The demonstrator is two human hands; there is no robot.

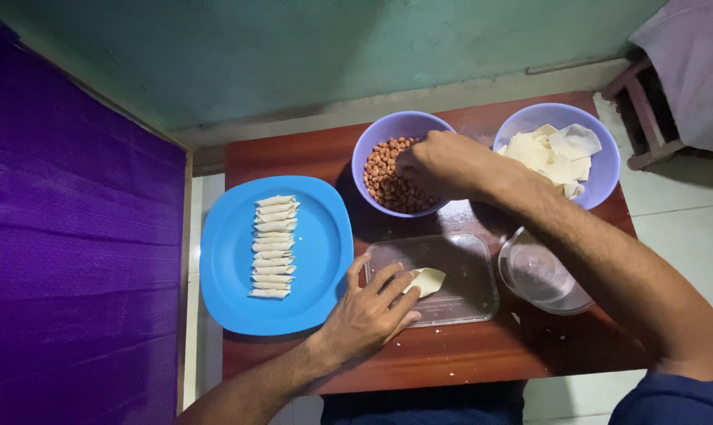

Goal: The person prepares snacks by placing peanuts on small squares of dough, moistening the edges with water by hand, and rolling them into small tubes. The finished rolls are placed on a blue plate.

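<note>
Right hand [435, 164] dips pinched fingers into the purple bowl of peanuts [393, 186] at the table's far edge, while the left hand [370, 313] pins a small dough wrapper [428, 280] flat on the clear tray [466, 275] directly nearside of that bowl.

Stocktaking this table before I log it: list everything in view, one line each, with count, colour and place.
table: one, reddish-brown wood, centre
plate: one, blue, table's left
rolled dough pieces: about a dozen, pale, stacked in a column on the plate
peanut bowl: one, lilac, back centre, holding brown peanuts
wrapper bowl: one, lilac, back right, holding pale wrappers
clear tray: one, centre front
clear round container: one, right front
purple cloth: one, left
left hand: pinching a pale wrapper on the tray
right hand: fingers in the peanuts
</note>
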